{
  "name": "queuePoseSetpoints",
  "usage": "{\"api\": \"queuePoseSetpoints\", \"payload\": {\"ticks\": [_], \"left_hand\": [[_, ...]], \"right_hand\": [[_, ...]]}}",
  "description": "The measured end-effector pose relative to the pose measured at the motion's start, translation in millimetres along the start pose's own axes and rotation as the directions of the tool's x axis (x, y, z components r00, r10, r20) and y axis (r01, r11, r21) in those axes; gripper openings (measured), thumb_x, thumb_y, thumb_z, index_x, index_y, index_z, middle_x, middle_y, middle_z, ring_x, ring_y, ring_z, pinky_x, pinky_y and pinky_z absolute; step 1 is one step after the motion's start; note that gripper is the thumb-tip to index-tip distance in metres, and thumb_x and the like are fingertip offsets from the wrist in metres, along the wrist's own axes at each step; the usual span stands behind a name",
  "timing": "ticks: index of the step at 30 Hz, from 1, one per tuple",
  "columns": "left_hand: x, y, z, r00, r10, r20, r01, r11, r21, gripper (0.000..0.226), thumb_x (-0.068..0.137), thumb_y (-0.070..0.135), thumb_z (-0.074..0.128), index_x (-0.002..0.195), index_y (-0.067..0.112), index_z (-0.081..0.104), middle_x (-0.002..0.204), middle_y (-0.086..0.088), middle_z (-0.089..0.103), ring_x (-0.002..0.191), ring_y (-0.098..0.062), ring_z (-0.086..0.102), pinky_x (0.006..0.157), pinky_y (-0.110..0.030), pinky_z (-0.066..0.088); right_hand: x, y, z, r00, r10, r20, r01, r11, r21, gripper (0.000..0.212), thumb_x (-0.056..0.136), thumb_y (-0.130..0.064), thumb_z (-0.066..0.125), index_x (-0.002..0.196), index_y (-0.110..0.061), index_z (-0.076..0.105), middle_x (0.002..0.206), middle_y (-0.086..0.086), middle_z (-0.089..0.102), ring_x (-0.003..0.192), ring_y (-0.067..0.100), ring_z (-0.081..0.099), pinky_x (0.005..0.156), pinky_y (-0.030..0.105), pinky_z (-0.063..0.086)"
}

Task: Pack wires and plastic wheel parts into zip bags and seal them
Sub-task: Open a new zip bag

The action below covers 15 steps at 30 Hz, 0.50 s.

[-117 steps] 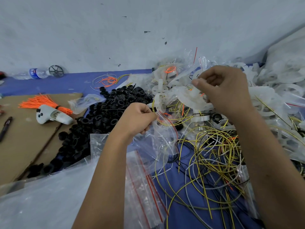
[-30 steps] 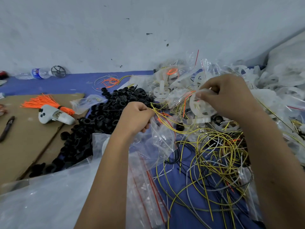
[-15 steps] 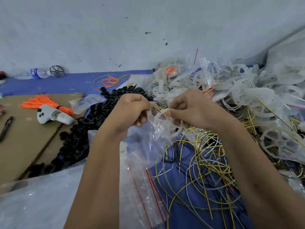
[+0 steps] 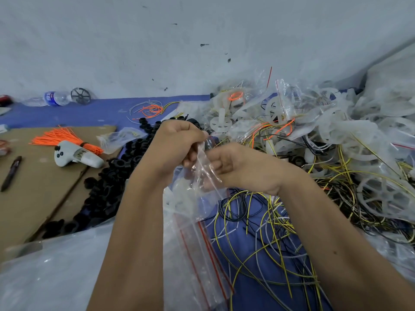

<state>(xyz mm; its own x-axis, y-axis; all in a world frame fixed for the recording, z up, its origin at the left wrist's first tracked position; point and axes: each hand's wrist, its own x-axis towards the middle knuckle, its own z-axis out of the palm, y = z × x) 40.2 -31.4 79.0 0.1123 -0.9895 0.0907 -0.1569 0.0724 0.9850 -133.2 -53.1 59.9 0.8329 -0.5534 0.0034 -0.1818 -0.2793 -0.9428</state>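
Hands (image 4: 202, 158) now together — both gripping zip bag (image 4: 202, 176).

Left hand (image 4: 177, 144), right hand (image 4: 238, 167) — fingers curled, close together

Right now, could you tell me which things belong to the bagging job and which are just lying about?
Job: zip bag held by left hand and right hand; loose wires; white wheels; spare bags.
Lying about: controller; pen; water bottle; cardboard.

Clear zip bag (image 4: 203, 173) pinched upright at mouth; contents unclear, perhaps white wheel part. Yellow wires (image 4: 265, 232) tangled beneath.
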Motion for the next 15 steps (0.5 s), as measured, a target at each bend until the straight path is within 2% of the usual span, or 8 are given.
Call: {"api": "queuePoseSetpoints", "payload": {"ticks": [1, 2, 3, 5, 7, 10, 13, 15], "left_hand": [[0.1, -0.4, -1.8, 1.0, -0.006, 0.002, 0.006, 1.0, -0.016, 0.041, 0.092, 0.007, 0.068, 0.053, 0.017, 0.057, 0.047, -0.002, 0.047, 0.035, -0.01, 0.037, 0.035, -0.018, 0.028], [0.3, -1.0, -3.4, 1.0, -0.012, 0.006, 0.013, 1.0, -0.024, 0.04, 0.092, 0.007, 0.068, 0.054, 0.016, 0.057, 0.047, -0.003, 0.048, 0.035, -0.01, 0.038, 0.035, -0.017, 0.028], [0.4, -2.0, -4.7, 1.0, -0.019, 0.007, 0.019, 1.0, -0.024, 0.04, 0.092, 0.008, 0.067, 0.054, 0.016, 0.057, 0.047, -0.003, 0.048, 0.035, -0.011, 0.038, 0.035, -0.018, 0.028], [0.6, -4.0, -5.9, 1.0, -0.029, 0.002, 0.029, 0.999, -0.012, 0.042, 0.092, 0.008, 0.067, 0.052, 0.019, 0.058, 0.047, -0.002, 0.047, 0.035, -0.012, 0.038, 0.035, -0.018, 0.029], [1.2, -5.3, -5.4, 0.999, -0.035, -0.003, 0.035, 0.999, -0.015, 0.045, 0.092, 0.007, 0.066, 0.049, 0.02, 0.058, 0.046, -0.001, 0.047, 0.035, -0.011, 0.039, 0.035, -0.018, 0.029], [2.7, -6.0, -3.4, 0.999, -0.033, -0.004, 0.033, 0.999, -0.032, 0.045, 0.092, 0.006, 0.066, 0.05, 0.02, 0.059, 0.048, -0.001, 0.047, 0.036, -0.011, 0.04, 0.036, -0.018, 0.029], [4.0, -6.2, -0.2, 1.0, -0.028, -0.01, 0.027, 0.998, -0.056, 0.043, 0.091, 0.006, 0.067, 0.051, 0.019, 0.058, 0.048, -0.001, 0.046, 0.035, -0.01, 0.039, 0.035, -0.017, 0.028], [4.4, -6.1, 1.3, 1.0, -0.021, -0.022, 0.019, 0.998, -0.066, 0.043, 0.091, 0.005, 0.066, 0.051, 0.019, 0.057, 0.045, 0.002, 0.045, 0.034, -0.009, 0.037, 0.035, -0.016, 0.026]], "right_hand": [[-0.8, 2.3, 0.5, 0.999, -0.026, 0.025, 0.025, 0.999, 0.027, 0.028, 0.089, 0.013, 0.065, 0.116, 0.01, 0.064, 0.114, 0.03, 0.069, 0.099, 0.023, 0.065, 0.095, 0.035, 0.053], [-0.3, 4.6, -0.1, 0.999, -0.041, -0.01, 0.041, 0.999, 0.036, 0.026, 0.088, 0.012, 0.065, 0.114, 0.007, 0.067, 0.112, 0.027, 0.07, 0.098, 0.022, 0.065, 0.093, 0.034, 0.053], [0.7, 6.5, -2.3, 0.993, -0.044, -0.109, 0.048, 0.998, 0.037, 0.023, 0.088, 0.011, 0.066, 0.109, 0.005, 0.07, 0.107, 0.024, 0.073, 0.093, 0.02, 0.067, 0.089, 0.034, 0.053], [2.9, 10.5, -10.6, 0.932, -0.037, -0.361, 0.05, 0.998, 0.028, 0.013, 0.088, 0.008, 0.067, 0.098, 0.002, 0.073, 0.09, 0.02, 0.075, 0.078, 0.019, 0.069, 0.074, 0.03, 0.057], [2.9, 11.3, -17.2, 0.894, -0.043, -0.446, 0.005, 0.996, -0.085, 0.01, 0.091, 0.006, 0.065, 0.093, 0.0, 0.073, 0.083, 0.023, 0.074, 0.071, 0.026, 0.068, 0.062, 0.03, 0.056], [0.7, 15.1, -19.0, 0.965, 0.034, -0.259, -0.097, 0.968, -0.232, 0.022, 0.093, 0.008, 0.056, 0.096, -0.004, 0.075, 0.086, 0.021, 0.073, 0.073, 0.03, 0.067, 0.069, 0.04, 0.06], [1.4, 10.4, -8.6, 0.999, 0.021, -0.04, -0.031, 0.956, -0.291, 0.038, 0.093, 0.011, 0.054, 0.086, -0.02, 0.074, 0.078, 0.002, 0.068, 0.073, 0.01, 0.058, 0.07, 0.035, 0.053], [4.2, 11.1, 0.8, 0.999, -0.008, 0.038, 0.017, 0.967, -0.254, 0.035, 0.094, 0.011, 0.056, 0.093, -0.02, 0.072, 0.086, -0.003, 0.067, 0.082, 0.005, 0.056, 0.078, 0.033, 0.051]]}}
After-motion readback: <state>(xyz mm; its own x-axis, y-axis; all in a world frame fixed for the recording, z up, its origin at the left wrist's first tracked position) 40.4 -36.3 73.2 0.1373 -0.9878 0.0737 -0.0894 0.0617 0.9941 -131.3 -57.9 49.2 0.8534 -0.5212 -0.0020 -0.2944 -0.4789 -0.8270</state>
